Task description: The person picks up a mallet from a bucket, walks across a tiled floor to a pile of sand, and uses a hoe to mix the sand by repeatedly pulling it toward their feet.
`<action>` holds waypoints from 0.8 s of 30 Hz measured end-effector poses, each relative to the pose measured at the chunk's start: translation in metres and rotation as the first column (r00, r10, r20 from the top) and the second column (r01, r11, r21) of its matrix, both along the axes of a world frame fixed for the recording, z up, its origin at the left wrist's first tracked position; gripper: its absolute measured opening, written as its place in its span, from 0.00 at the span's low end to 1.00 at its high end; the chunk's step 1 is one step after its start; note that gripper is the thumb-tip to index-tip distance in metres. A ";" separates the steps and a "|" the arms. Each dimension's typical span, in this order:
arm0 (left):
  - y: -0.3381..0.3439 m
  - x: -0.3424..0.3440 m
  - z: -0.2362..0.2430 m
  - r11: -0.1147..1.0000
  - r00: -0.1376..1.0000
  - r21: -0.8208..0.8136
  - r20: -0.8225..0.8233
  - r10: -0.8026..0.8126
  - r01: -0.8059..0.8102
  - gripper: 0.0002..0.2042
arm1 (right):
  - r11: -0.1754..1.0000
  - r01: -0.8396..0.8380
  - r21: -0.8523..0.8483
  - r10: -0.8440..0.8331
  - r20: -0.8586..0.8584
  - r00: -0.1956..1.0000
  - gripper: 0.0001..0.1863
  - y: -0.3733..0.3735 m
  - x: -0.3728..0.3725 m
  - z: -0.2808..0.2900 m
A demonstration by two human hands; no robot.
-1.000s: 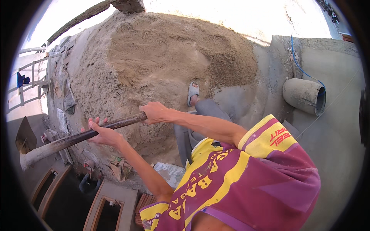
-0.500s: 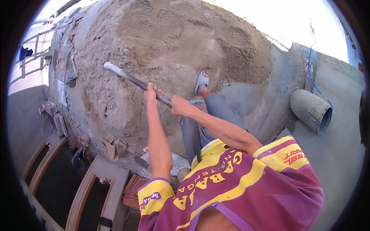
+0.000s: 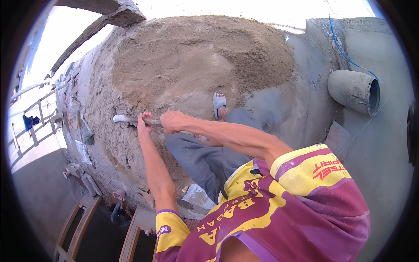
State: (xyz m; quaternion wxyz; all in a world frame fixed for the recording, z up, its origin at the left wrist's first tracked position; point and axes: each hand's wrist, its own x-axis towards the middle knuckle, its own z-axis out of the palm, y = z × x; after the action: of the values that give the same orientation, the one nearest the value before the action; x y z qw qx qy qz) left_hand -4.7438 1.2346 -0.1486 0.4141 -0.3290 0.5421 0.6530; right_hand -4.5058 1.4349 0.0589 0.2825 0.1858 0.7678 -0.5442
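Note:
A long wooden handle with a pale, whitish end lies nearly level over the grey-brown sand heap. Its working head cannot be made out; the pale end rests against the sand. My left hand is wrapped round the handle toward that end. Close behind it, my right hand grips the handle in a closed fist. My right forearm crosses above my bent leg. One sandalled foot stands on the sand to the right of my hands.
A grey cylindrical drum lies on its side at the right, with a blue hose running into its mouth. At the lower left, a person is below, near wooden-framed openings. A concrete beam juts in at the upper left.
Both hands have moved left and the handle has swung from a slant to nearly level, its pale end lower. My body leans further forward and the view has shifted.

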 end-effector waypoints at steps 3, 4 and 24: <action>0.027 0.032 -0.009 0.990 0.978 0.023 0.159 0.134 -0.139 0.13 | 0.997 0.053 0.057 -0.054 0.020 0.998 0.10 0.010 0.056 -0.006; 0.035 0.042 -0.010 0.982 0.962 0.028 0.204 0.179 -0.188 0.14 | 0.993 0.053 0.105 -0.055 0.014 0.998 0.11 0.019 0.086 -0.004; 0.101 0.191 0.147 0.974 0.989 0.176 -0.016 0.147 -0.142 0.07 | 0.851 0.322 0.414 -0.375 0.049 0.926 0.15 -0.008 0.292 -0.111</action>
State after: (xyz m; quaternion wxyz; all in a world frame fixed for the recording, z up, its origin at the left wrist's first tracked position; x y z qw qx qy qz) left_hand -4.5523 1.3355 -0.0019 0.3849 -0.3205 0.4633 0.7311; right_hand -4.2134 1.4267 -0.0522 0.1838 0.4102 0.7960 -0.4054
